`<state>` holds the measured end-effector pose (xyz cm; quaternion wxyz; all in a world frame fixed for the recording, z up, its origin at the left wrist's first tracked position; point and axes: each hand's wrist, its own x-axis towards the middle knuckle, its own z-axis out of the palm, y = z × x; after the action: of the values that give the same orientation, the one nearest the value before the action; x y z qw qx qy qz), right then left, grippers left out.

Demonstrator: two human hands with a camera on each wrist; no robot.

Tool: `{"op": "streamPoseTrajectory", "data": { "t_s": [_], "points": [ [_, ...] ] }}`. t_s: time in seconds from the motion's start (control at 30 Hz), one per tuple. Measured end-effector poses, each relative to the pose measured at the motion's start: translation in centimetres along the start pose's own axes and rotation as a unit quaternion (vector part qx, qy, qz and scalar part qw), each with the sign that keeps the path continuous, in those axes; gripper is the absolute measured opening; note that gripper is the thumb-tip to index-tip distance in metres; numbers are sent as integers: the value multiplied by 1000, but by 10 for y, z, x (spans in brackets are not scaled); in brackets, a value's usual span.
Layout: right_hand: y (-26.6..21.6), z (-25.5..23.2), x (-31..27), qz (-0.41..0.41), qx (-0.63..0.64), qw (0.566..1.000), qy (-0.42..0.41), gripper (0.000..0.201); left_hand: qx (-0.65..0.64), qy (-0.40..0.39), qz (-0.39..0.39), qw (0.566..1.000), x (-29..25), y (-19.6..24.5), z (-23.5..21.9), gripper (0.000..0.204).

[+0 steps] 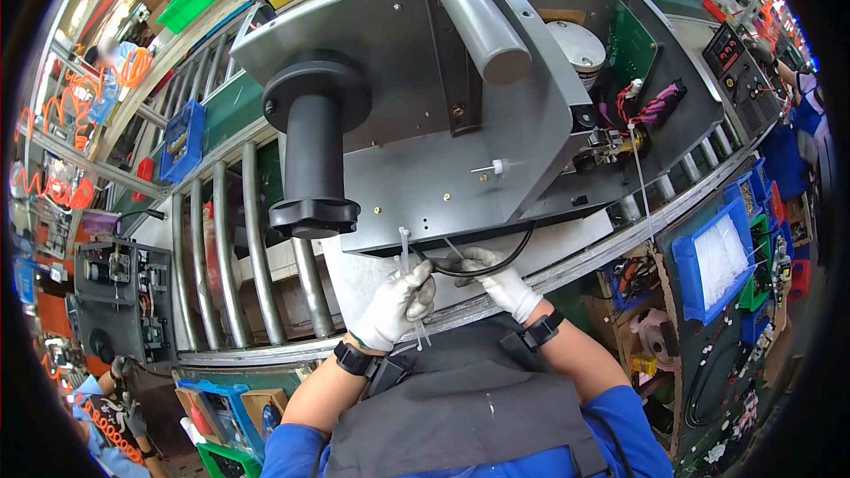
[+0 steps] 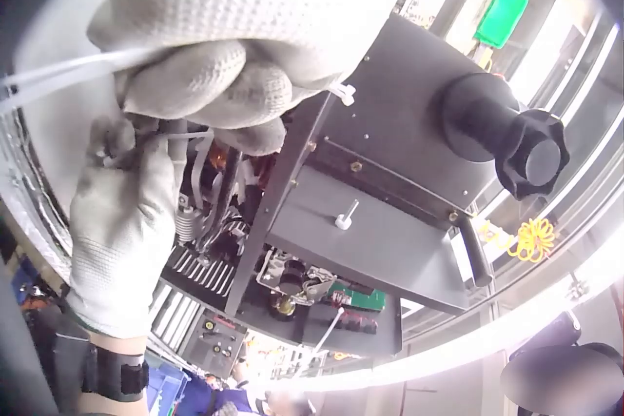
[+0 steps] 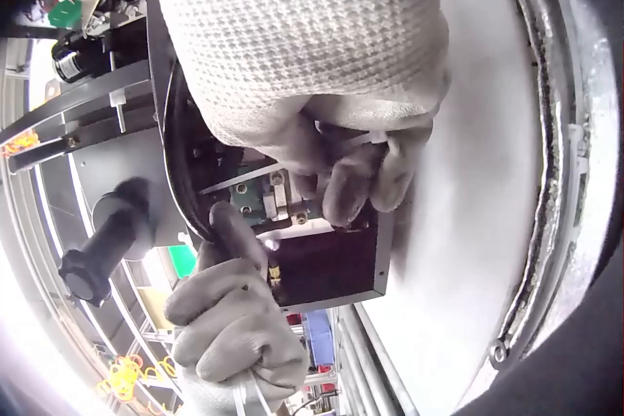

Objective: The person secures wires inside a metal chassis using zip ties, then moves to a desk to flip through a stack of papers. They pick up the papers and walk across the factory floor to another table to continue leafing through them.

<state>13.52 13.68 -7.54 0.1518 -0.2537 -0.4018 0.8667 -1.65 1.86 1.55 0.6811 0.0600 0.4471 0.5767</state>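
A grey metal machine housing (image 1: 398,186) with a black spool holder (image 1: 314,142) stands before the person. At its near lower edge runs a black cable (image 1: 509,261). The left hand (image 1: 394,305), in a white glove, has curled fingers round white cable ties (image 1: 405,252) and its fingertips are at the cable. The right hand (image 1: 500,283), gloved too, pinches a thin white tie (image 3: 234,180) beside the cable. In the right wrist view the left hand (image 3: 234,328) touches the black cable (image 3: 180,158) with a fingertip.
Metal rollers (image 1: 257,239) of the conveyor lie left of the housing. A blue bin of white ties (image 1: 719,252) stands at the right, near a black power unit (image 1: 739,66). Another machine (image 1: 124,292) is at the far left, with people beyond.
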Motion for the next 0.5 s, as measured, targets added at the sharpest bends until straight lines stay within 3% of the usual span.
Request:
{"op": "streamPoseTrajectory", "data": {
  "t_s": [0.07,0.13,0.27,0.3,0.33,0.4,0.47,0.5],
  "points": [
    [-5,6,3,1,-7,1000,1,26,-3,2,4,1000,1,-1,0,28],
    [-7,11,7,-47,-121,991,14,25,-2,6,3,1000,0,0,1,28],
    [-11,19,17,-53,-106,993,15,25,0,-3,3,1000,1,-1,0,28],
    [-11,19,20,-66,-166,984,26,23,-1,-3,3,1000,1,-3,-4,28],
    [-10,18,23,-78,-224,971,37,22,70,-3,18,997,2,-5,-11,24],
    [-6,16,25,-88,-178,980,11,21,140,-3,36,989,-2,3,-6,20],
    [-1,17,24,-108,-63,992,-26,21,382,145,69,910,-15,25,19,12],
    [-6,21,23,-108,-63,992,-26,21,242,162,211,933,-10,18,15,26]
  ]
}}
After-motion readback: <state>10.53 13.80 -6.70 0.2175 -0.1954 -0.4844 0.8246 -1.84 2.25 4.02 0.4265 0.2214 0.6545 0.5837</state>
